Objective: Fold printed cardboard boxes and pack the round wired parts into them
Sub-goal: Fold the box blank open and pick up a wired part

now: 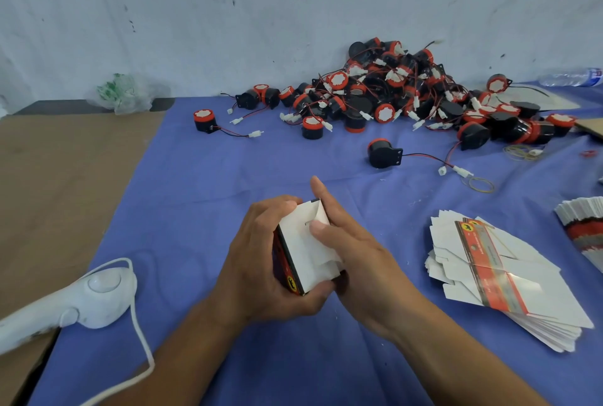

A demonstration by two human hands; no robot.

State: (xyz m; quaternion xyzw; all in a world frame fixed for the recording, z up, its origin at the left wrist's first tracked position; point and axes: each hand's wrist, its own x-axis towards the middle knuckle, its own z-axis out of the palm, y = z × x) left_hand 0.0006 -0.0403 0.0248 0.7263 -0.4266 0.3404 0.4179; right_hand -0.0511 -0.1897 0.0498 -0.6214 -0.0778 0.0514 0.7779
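Printed box (300,252) gripped from its left by left hand (257,262), right hand (355,252) pressing thumb on its white flap, pile of round wired parts (391,92) beyond box, flat blanks (509,285) stacked right of box, blue cloth (195,193) beneath

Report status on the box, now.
Left hand grips half-folded printed cardboard box. Right hand presses its white flap. Black-and-red round wired parts piled beyond. Nothing blocking.
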